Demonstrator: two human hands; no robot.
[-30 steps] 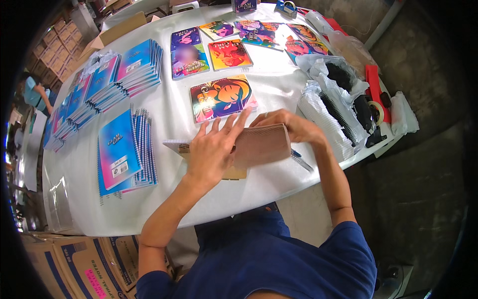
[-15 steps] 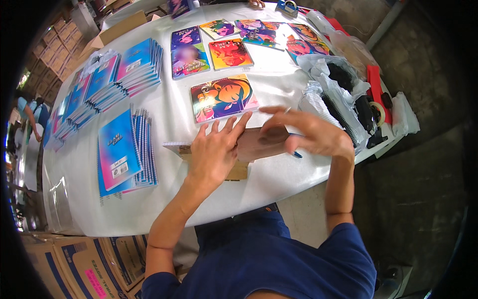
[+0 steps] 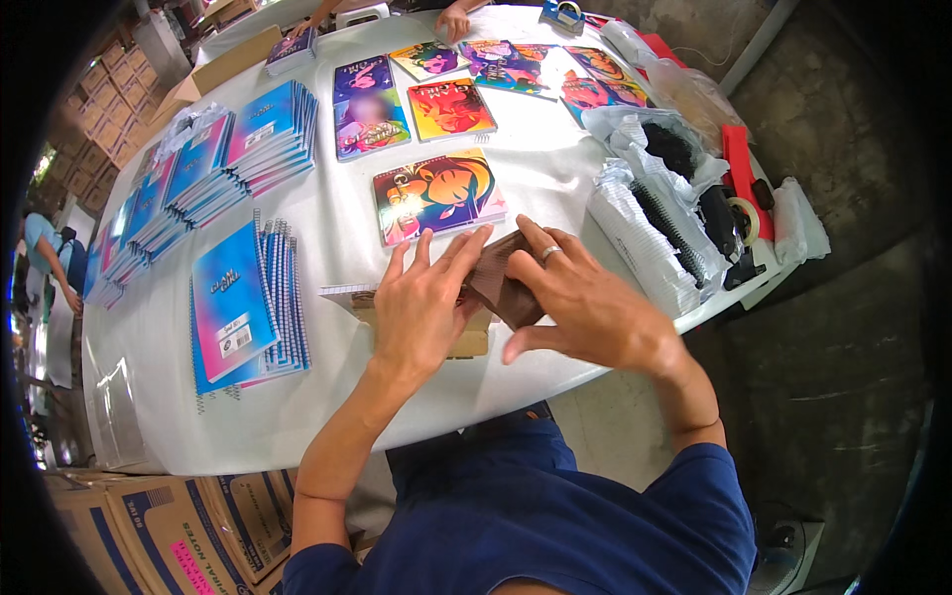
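Observation:
My left hand [image 3: 418,309] is closed on a notebook in front of me, fingers over its far side; the thumb is mostly hidden. The notebook's white-edged pages [image 3: 344,291] jut out to the left of that hand. From its right side extends a dark brown sheet [image 3: 503,284], bent at an angle. My right hand [image 3: 585,297], wearing a ring, has its fingers on this sheet and its thumb apart. Below both hands shows a piece of tan cardboard [image 3: 470,343]. Just beyond the fingers lies a colourful illustrated notebook [image 3: 439,195].
Blue-and-pink spiral notebooks are stacked at left [image 3: 238,297] and far left [image 3: 273,129]. Several illustrated notebooks [image 3: 451,109] lie at the back. White-wrapped black spiral coils [image 3: 654,213] and a tape roll [image 3: 744,220] sit at right. Another person's hand [image 3: 456,20] rests at the far edge.
My right hand has moved left onto the brown sheet, which now looks bent and narrower. My left hand stays on the notebook. At the far edge, another person's hand has come further into view.

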